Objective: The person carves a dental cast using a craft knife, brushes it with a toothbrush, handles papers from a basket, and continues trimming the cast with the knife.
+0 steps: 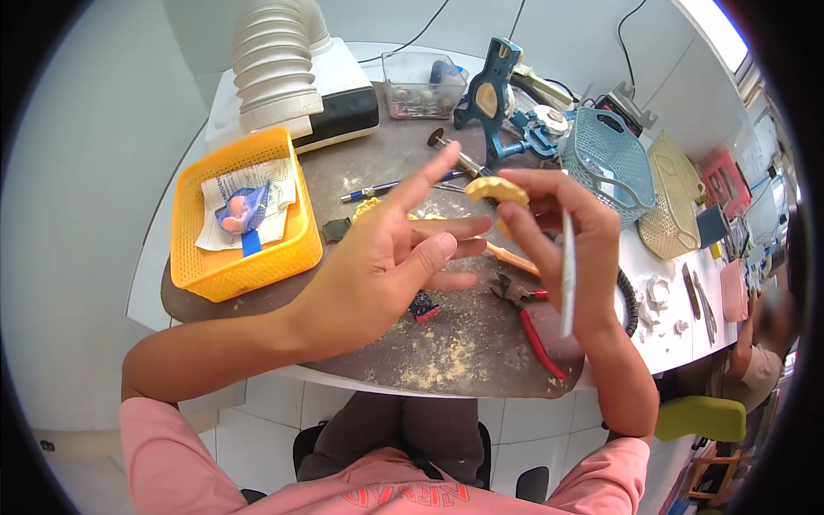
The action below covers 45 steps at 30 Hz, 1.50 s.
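My right hand [571,232] pinches a yellow curved piece [496,190], which looks like a dental cast, between thumb and fingers. A thin pale, metallic-looking tool [567,275] also sits in that hand, pointing down toward me. My left hand [386,249] is raised over the middle of the table with its fingers spread and nothing in it. Its fingertips are close to the yellow piece. Behind and below the hands lie an orange-handled tool [513,258], a blue pen-like tool [369,190] and red-handled pliers [538,343]. Yellow crumbs [438,359] are scattered on the grey mat [343,365].
A yellow basket [307,236] with papers stands at the left. Farther back are a white hose [273,69], a clear box [421,110] and a blue articulator [493,99]. Blue [633,202] and cream [668,232] baskets stand right. A person [755,369] sits far right.
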### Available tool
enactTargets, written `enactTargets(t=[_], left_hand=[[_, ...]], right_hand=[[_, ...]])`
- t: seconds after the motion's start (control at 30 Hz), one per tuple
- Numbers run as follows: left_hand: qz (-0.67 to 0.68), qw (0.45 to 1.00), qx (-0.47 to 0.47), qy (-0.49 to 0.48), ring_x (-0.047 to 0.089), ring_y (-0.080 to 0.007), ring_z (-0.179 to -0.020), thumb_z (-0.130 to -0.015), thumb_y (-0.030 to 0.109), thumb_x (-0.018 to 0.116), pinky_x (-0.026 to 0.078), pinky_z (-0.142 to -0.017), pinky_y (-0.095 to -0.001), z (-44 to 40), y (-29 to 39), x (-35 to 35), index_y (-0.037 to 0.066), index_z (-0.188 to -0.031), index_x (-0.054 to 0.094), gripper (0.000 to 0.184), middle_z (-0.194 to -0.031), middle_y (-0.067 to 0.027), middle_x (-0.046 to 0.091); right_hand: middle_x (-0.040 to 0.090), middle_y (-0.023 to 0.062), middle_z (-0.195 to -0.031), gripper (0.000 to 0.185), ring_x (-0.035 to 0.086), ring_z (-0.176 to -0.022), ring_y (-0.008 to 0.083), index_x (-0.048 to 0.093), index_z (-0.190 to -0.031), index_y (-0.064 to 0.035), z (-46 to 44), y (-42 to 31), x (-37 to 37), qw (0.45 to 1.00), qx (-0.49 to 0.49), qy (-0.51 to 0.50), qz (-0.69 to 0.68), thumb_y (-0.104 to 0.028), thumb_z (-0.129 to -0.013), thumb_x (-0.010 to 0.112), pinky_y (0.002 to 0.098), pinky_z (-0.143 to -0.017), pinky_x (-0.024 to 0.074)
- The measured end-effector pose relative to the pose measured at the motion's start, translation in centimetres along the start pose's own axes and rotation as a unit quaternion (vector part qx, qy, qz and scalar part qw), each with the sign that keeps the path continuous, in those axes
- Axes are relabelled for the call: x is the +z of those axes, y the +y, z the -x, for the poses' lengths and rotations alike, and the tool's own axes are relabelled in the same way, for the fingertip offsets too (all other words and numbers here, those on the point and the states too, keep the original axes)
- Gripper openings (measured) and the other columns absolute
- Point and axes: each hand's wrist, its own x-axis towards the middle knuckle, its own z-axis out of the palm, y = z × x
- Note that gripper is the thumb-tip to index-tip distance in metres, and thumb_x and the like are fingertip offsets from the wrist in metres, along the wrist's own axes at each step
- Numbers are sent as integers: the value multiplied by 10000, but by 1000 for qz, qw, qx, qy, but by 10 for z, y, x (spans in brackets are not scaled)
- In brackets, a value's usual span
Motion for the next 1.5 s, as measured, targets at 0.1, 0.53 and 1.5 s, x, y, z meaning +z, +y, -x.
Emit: enactTargets(t=[0.1,0.53,1.5], left_hand=[[-87,995,-15,39,695,-217,-967,-1038,196,505,588,-801,-305,0,9,-4,12,-1419,411,433,-1141,-199,668],[-76,996,-35,42,685,-143,-753,-1067,358,434,560,-649,-247,5,13,-25,-15,-1170,611,426,-968,-106,702],[-13,998,-58,-16,622,-206,-1143,-962,156,649,538,-981,-360,0,12,-6,13,-1430,425,538,-1247,-122,601]], right_hand=[[723,41,-889,262,633,-744,58,700,-1116,9,-8,-7,-13,987,117,-2,-109,-96,-879,734,212,-649,526],[694,65,-836,357,632,-703,67,689,-1092,28,-6,-5,-11,943,207,-36,-259,-256,-888,759,212,-634,539],[716,130,-1013,184,685,-922,125,653,-1046,41,1,-15,-5,932,131,-70,-330,-84,-920,703,258,-820,575]])
